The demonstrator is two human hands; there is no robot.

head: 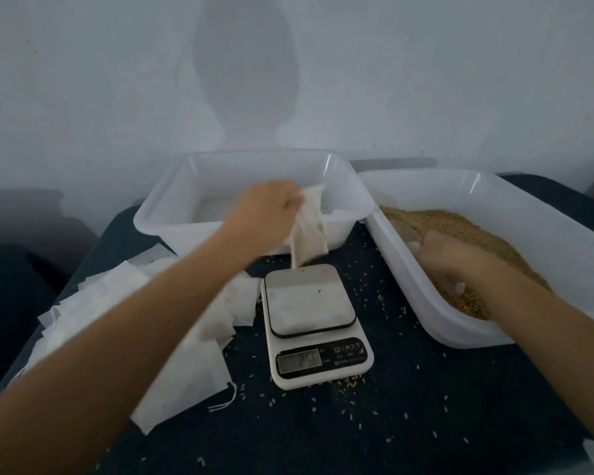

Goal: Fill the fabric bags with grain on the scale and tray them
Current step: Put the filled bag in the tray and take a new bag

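Observation:
My left hand (264,210) holds a small white fabric bag (308,231) by its top. The bag hangs over the near rim of the white tray (172,214) at the back, just above the far edge of the scale. The white kitchen scale (314,323) stands in the middle of the dark cloth, its platform bare and its display lit but unreadable. My right hand (453,265) lies in the brown grain (470,224) inside the white tub (546,234) on the right, fingers curled around something pale, partly buried.
A heap of empty white fabric bags (124,310) with drawstrings lies left of the scale, partly under my left forearm. Loose grains (391,296) are scattered over the dark tablecloth. A plain wall stands close behind the two containers.

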